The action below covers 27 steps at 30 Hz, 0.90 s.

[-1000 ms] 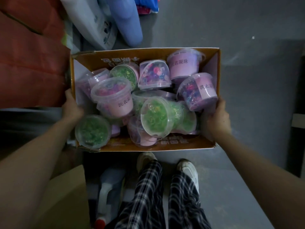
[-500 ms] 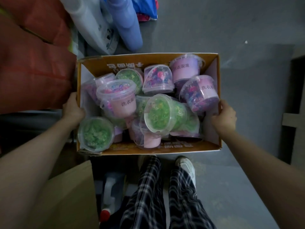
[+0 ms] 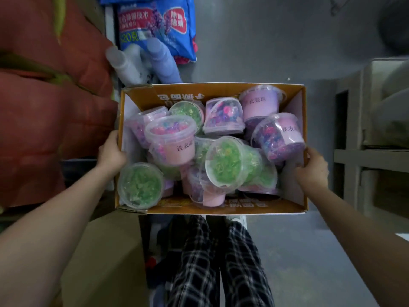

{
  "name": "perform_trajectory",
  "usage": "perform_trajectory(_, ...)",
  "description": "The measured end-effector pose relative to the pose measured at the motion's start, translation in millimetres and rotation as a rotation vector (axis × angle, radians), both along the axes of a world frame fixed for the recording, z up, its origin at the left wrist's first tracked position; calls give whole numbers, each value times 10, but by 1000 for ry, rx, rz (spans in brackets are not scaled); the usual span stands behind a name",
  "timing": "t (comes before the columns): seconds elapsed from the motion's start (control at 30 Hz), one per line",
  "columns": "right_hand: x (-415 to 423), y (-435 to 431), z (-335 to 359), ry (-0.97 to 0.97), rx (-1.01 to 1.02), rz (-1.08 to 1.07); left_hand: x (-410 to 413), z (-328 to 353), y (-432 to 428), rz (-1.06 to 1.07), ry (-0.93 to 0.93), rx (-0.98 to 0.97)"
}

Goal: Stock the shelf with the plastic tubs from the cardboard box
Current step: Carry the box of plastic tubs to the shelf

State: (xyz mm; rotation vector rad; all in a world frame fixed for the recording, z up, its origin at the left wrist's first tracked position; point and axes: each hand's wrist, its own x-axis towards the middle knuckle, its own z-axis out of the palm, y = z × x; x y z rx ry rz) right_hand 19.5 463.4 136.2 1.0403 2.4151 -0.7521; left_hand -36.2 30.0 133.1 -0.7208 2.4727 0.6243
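Left hand (image 3: 111,152) and right hand (image 3: 312,168) grip the cardboard box (image 3: 212,90) by its side walls (plastic tubs (image 3: 230,161) jumbled inside).

Forearms reach up from the lower corners; left grip (image 3: 111,155) and right grip (image 3: 313,168) clasp opposite sides of the box (image 3: 212,210).

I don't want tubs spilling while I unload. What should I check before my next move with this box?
1. Left hand grips the cardboard box by its left wall: ok.
2. Right hand grips its right wall: ok.
3. Plastic tubs all lie inside the box, piled loosely: ok.
4. Lids on the tubs in view: ok; those underneath, cannot tell.
5. A hand free to lift a tub: not ok, both hold the box.
6. Room on the shelf at right: cannot tell, blurred.
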Motion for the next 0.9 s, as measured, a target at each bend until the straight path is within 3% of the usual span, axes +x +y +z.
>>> perform_trajectory(0.43, 313, 555, 1624, 84, -64, 103, 692, 1620, 419, 38, 89, 71)
perform_trajectory(0.77, 867, 583, 2638, 92, -107, 289, 1989, 2620, 450, 211, 71, -2)
perform_trajectory(0.9, 1124, 529, 2886, 82, -119, 382, 2606, 2860, 400, 291, 133, 64)
